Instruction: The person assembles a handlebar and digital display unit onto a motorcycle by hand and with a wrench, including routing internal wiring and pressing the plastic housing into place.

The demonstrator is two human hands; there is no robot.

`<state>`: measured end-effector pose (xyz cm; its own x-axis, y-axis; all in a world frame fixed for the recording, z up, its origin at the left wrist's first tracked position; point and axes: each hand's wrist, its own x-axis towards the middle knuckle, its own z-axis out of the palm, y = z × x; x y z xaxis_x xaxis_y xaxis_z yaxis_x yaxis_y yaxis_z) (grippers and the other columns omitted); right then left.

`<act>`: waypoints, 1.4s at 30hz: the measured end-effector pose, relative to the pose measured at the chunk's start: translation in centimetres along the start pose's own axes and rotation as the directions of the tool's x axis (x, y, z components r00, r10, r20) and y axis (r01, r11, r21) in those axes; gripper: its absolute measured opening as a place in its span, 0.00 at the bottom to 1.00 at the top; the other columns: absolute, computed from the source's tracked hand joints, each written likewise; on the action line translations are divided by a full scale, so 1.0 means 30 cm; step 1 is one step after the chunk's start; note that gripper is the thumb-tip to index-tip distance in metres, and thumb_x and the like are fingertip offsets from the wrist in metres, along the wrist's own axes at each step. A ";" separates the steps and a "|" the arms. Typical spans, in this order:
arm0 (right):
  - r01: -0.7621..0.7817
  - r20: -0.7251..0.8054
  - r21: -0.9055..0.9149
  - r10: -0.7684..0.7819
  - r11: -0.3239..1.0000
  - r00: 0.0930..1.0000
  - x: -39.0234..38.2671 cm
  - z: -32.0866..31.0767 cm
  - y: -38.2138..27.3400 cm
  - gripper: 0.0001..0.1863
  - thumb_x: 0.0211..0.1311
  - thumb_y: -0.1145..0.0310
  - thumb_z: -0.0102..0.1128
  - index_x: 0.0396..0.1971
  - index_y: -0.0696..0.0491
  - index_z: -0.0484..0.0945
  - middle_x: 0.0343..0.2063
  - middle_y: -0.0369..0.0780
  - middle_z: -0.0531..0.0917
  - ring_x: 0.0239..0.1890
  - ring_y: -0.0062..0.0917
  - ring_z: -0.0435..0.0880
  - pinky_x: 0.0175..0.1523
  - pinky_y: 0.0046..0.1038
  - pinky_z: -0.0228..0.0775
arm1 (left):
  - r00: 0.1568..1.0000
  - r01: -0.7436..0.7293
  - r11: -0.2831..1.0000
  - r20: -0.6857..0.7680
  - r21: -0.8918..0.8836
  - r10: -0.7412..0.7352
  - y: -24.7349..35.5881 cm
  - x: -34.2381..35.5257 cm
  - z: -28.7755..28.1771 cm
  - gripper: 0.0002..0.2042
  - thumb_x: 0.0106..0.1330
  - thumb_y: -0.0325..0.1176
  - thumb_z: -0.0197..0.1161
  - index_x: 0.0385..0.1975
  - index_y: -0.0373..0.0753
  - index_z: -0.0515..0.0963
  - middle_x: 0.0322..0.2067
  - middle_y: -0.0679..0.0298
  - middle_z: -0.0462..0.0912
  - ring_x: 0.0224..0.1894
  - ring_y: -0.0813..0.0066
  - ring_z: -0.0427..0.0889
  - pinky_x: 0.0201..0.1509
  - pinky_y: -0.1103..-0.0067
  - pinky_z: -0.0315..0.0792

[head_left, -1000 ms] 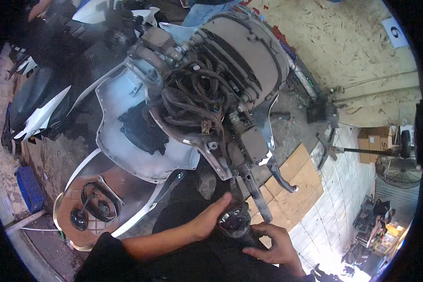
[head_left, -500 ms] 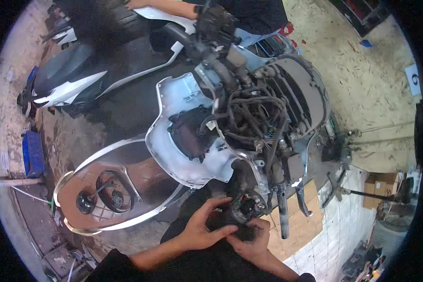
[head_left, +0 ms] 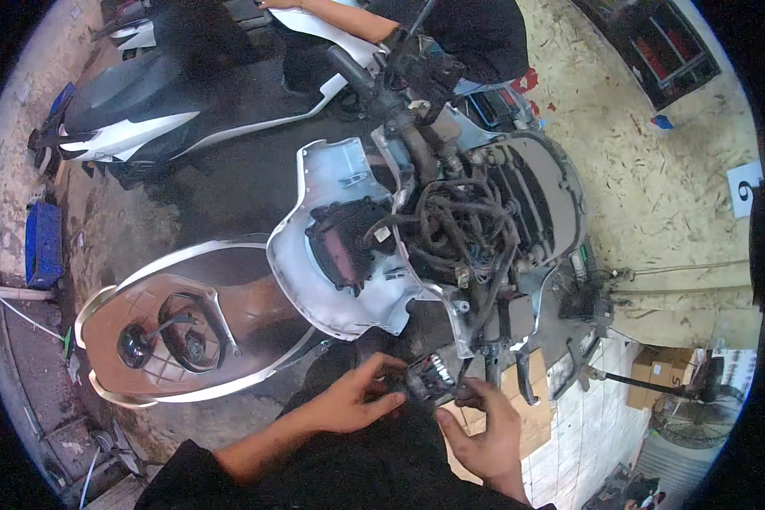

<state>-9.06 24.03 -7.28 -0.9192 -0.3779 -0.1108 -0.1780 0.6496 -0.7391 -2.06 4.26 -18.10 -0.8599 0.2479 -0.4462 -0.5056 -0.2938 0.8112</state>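
Observation:
Low in the middle, a small dark handlebar switch housing (head_left: 432, 376) shows pale and metallic bits on its upper face. My left hand (head_left: 359, 395) pinches it at the left edge with thumb and fingers. On the other side my right hand (head_left: 489, 429) curls its fingers against the housing's right edge, the thumb lower and a little apart. The bare handlebar end (head_left: 492, 361) lies just beyond my right hand. Above is the stripped scooter front, where a tangle of dark cables and hoses (head_left: 467, 221) fills the space beside the white body panel (head_left: 323, 183).
A scooter seat with brown surface (head_left: 255, 293) carries a round dark part and loop. Another white-and-black scooter (head_left: 136, 127) stands far left, where a co-worker's arm (head_left: 348, 19) reaches in. Cardboard (head_left: 531, 408) lies at right, near a fan (head_left: 697, 416). A blue bin (head_left: 44, 245) is left.
The view has shifted slightly. The switch housing has turned so its pale, metallic face shows more. My right hand has moved rightward and its thumb has drawn away from the left hand.

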 end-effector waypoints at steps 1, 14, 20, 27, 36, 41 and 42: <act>-0.002 0.096 -0.050 0.007 0.999 0.995 0.006 -0.007 0.004 0.26 0.49 0.72 0.74 0.47 0.62 0.73 0.35 0.45 0.81 0.35 0.31 0.84 0.43 0.28 0.77 | 0.997 -0.076 0.995 -0.001 0.060 0.076 -0.015 0.004 -0.004 0.24 0.67 0.32 0.63 0.60 0.37 0.62 0.52 0.58 0.71 0.52 0.71 0.74 0.55 0.71 0.72; -0.126 -0.065 0.159 0.138 0.979 0.988 0.073 -0.111 0.067 0.16 0.53 0.77 0.69 0.42 0.62 0.79 0.34 0.47 0.85 0.33 0.25 0.87 0.38 0.24 0.79 | 0.998 0.017 0.960 0.057 0.281 -0.034 -0.083 0.029 -0.027 0.22 0.67 0.33 0.58 0.59 0.38 0.62 0.44 0.54 0.76 0.47 0.69 0.78 0.49 0.73 0.74; 0.001 0.288 -0.024 0.006 1.000 0.958 0.090 -0.130 0.026 0.15 0.56 0.73 0.67 0.44 0.61 0.79 0.37 0.45 0.84 0.34 0.35 0.87 0.41 0.28 0.79 | 0.997 -0.051 0.964 0.072 0.263 0.033 -0.057 -0.017 -0.050 0.26 0.63 0.34 0.66 0.58 0.35 0.63 0.48 0.56 0.77 0.53 0.69 0.76 0.58 0.71 0.70; 0.434 0.465 0.063 -0.411 0.899 0.784 0.118 -0.069 0.021 0.28 0.46 0.67 0.76 0.48 0.57 0.78 0.50 0.47 0.78 0.51 0.40 0.78 0.54 0.34 0.73 | 0.933 -0.320 0.920 -0.091 0.225 0.347 0.003 -0.084 0.053 0.29 0.57 0.33 0.73 0.56 0.34 0.66 0.47 0.53 0.79 0.52 0.63 0.80 0.58 0.71 0.72; 0.374 0.617 0.253 -0.447 0.892 0.648 0.212 -0.121 0.077 0.40 0.49 0.61 0.76 0.61 0.58 0.68 0.51 0.51 0.75 0.52 0.40 0.79 0.56 0.33 0.72 | 0.897 -0.211 0.912 -0.301 0.353 0.324 0.055 -0.129 0.238 0.26 0.60 0.37 0.70 0.54 0.33 0.68 0.47 0.48 0.79 0.47 0.55 0.82 0.49 0.68 0.75; 0.395 0.675 0.305 -0.489 0.867 0.552 0.274 -0.144 0.100 0.43 0.47 0.62 0.77 0.63 0.59 0.66 0.52 0.50 0.75 0.53 0.39 0.79 0.57 0.32 0.71 | 0.828 -0.118 0.762 -0.360 0.637 0.429 0.012 -0.112 0.323 0.23 0.63 0.37 0.65 0.53 0.33 0.68 0.48 0.45 0.77 0.49 0.46 0.79 0.49 0.64 0.73; 0.393 0.683 0.350 -0.519 0.850 0.514 0.286 -0.145 0.101 0.44 0.47 0.62 0.77 0.64 0.59 0.65 0.52 0.50 0.75 0.54 0.39 0.78 0.58 0.32 0.71 | 0.818 -0.137 0.794 -0.384 0.592 0.428 0.000 -0.110 0.329 0.23 0.63 0.36 0.63 0.54 0.32 0.68 0.47 0.46 0.77 0.49 0.47 0.78 0.51 0.65 0.73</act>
<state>-19.00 25.63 -7.59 -0.1402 -0.9819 -0.1271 -0.3895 0.1727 -0.9047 1.46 12.56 -12.89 -0.9468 -0.2773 -0.1631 -0.2420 0.2796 0.9291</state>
